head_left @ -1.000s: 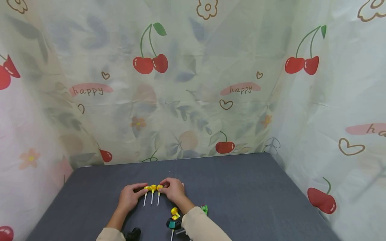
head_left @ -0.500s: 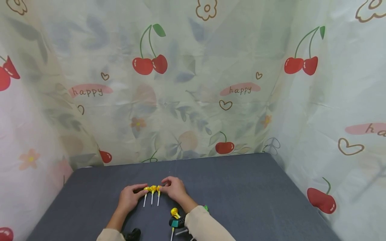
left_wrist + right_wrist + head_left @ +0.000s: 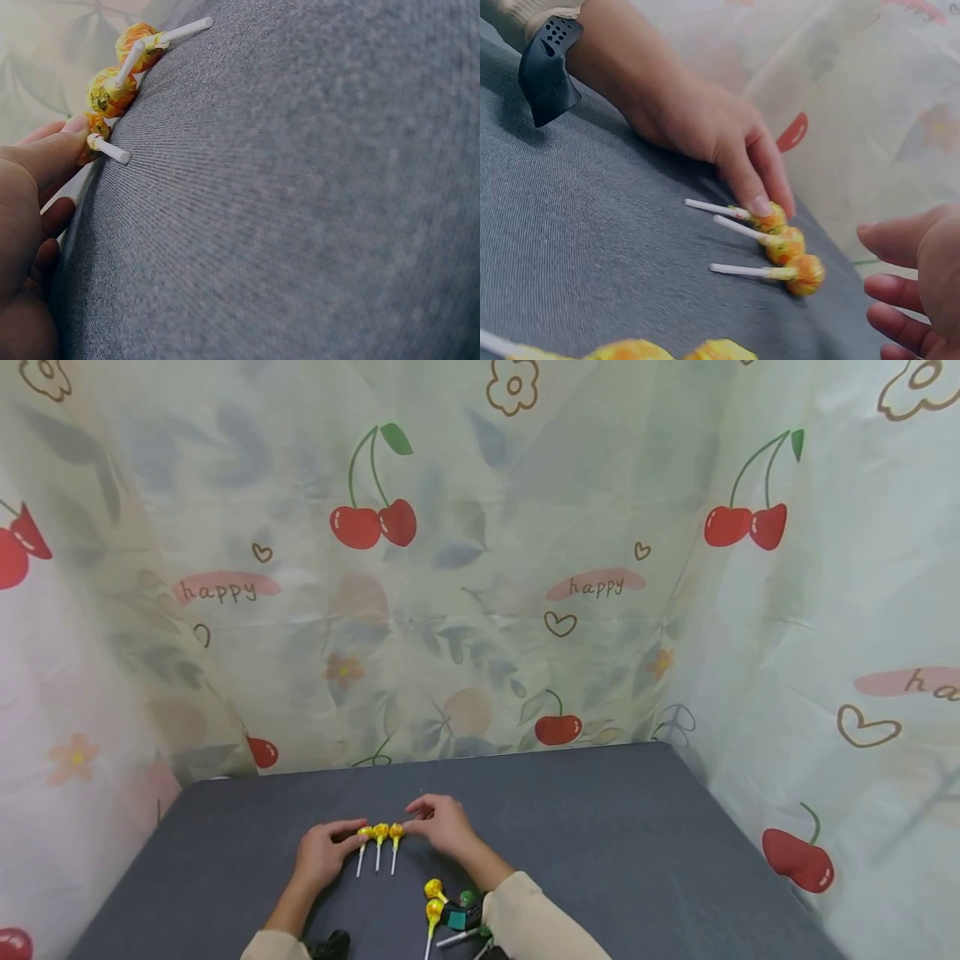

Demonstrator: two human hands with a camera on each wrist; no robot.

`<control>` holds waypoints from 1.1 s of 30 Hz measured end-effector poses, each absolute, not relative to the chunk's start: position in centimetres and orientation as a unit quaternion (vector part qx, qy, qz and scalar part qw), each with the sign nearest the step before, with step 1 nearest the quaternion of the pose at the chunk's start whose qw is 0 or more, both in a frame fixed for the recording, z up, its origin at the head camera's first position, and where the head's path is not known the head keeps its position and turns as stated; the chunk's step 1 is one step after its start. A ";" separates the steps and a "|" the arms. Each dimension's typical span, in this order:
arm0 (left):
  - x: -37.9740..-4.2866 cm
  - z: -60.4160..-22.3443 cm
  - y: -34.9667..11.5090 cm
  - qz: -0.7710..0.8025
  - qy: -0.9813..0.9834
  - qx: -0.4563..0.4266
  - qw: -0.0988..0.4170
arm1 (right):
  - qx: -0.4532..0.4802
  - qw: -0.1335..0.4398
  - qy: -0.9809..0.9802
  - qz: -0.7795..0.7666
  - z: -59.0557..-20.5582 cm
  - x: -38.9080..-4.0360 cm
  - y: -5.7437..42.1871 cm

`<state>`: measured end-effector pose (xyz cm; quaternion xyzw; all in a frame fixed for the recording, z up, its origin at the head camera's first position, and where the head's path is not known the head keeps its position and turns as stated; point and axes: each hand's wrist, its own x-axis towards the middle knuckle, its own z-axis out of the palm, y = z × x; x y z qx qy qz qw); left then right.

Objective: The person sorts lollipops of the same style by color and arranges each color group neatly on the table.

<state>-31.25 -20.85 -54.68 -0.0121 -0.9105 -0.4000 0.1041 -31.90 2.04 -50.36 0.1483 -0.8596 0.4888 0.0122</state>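
Note:
Three yellow-wrapped lollipops lie side by side on the dark grey table, their white sticks toward me. My left hand [image 3: 318, 856] pinches the head of the leftmost lollipop [image 3: 94, 142] between thumb and fingers. Beside that one sits the middle lollipop [image 3: 381, 833], and the rightmost lollipop [image 3: 805, 274] completes the row. My right hand [image 3: 444, 825] is just right of the row, its thumb tip close to the rightmost head in the head view. In the right wrist view the same hand [image 3: 915, 277] appears apart from the candies, with fingers spread and nothing held.
Nearer to me, below the right forearm, lie two more yellow lollipops [image 3: 434, 910] and a green one [image 3: 467, 898], with further sticks partly hidden by the black wrist strap [image 3: 468, 914]. A patterned curtain [image 3: 450, 610] stands behind the dark table [image 3: 585, 827].
My right hand has let go of the rightmost lollipop and drawn away to the right, uncovering more of the nearby lollipops. The left hand stays in place.

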 end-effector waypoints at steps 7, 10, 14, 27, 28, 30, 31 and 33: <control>-31.3 -54.6 -20.9 -0.398 -0.912 -0.010 0.102 | 0.202 -0.022 -0.855 0.477 -49.0 -31.6 4.3; -31.4 -54.5 -21.0 -0.397 -0.913 -0.010 0.097 | 0.220 -0.035 -0.855 0.468 -48.5 -31.3 5.1; -31.5 -54.5 -21.1 -0.398 -0.913 -0.011 0.091 | 0.244 -0.053 -0.857 0.450 -48.5 -31.1 6.1; -31.4 -54.4 -21.1 -0.391 -0.916 -0.010 0.087 | 0.369 -0.182 -0.801 0.435 -49.8 -29.6 8.0; -31.4 -54.5 -21.1 -0.390 -0.916 -0.011 0.087 | 0.378 -0.187 -0.798 0.431 -50.0 -29.5 8.1; -31.3 -54.5 -21.0 -0.391 -0.916 -0.010 0.089 | 0.394 -0.194 -0.796 0.416 -50.3 -29.4 8.3; -31.3 -54.6 -21.0 -0.391 -0.916 -0.010 0.090 | 0.402 -0.196 -0.795 0.410 -50.5 -29.3 8.4; -31.3 -54.7 -20.9 -0.391 -0.916 -0.011 0.092 | 0.415 -0.200 -0.792 0.400 -50.8 -29.2 8.5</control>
